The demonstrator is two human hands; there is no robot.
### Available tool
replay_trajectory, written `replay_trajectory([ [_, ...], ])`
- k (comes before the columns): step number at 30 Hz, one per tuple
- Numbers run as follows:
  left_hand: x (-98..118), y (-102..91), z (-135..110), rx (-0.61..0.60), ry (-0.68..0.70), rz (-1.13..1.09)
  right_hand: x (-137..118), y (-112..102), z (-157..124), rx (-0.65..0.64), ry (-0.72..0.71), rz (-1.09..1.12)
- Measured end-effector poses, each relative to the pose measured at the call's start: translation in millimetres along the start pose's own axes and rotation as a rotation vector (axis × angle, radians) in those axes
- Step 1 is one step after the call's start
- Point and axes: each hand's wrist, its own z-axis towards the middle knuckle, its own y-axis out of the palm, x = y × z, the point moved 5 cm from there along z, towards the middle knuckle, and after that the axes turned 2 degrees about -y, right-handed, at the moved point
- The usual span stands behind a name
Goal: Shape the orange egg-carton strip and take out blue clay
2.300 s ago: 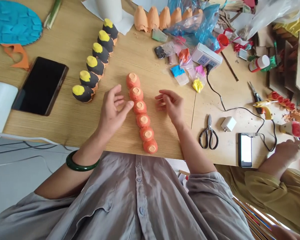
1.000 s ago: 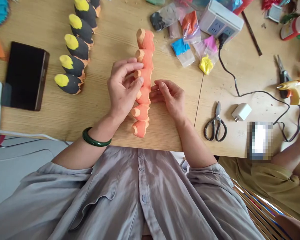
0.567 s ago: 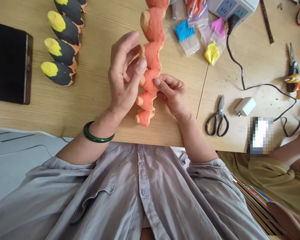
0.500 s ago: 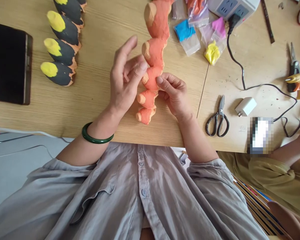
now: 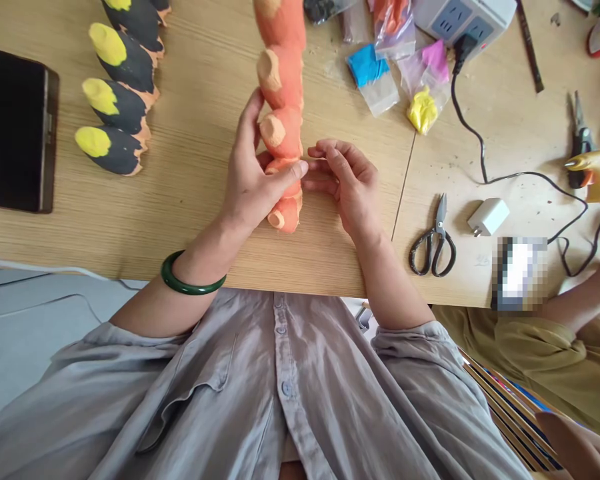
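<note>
An orange bumpy strip, like a row of egg-carton cups covered in soft clay with paler peach tips, stands out over the table, its top end cut off by the view. My left hand is wrapped round its lower part, thumb across the front and fingers behind. Just right of the strip is my right hand, fingers apart and loosely bent, fingertips close to the strip's edge. Whether they touch it I cannot tell. At the left lies a similar black strip with yellow tips and bare orange-brown edges.
A dark tablet lies far left. Bags of blue clay and yellow clay sit beyond my right hand, near a power strip. Scissors, a white plug adapter and a glue gun are right. Another person's arm shows there.
The orange strip has shifted left and turned, showing its tips more. My left hand has closed round it; my right thumb has come off its front and the fingers have opened.
</note>
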Motion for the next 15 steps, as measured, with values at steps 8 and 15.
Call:
replay_trajectory([
  [8,14.5,-16.9,-0.6,0.029,-0.077,0.062,8.1,7.2,-4.3,-0.187,0.044,-0.087],
  [15,6.1,-12.6,-4.2,0.055,-0.076,-0.005,8.8,17.4,-12.2,-0.378,0.141,-0.072],
])
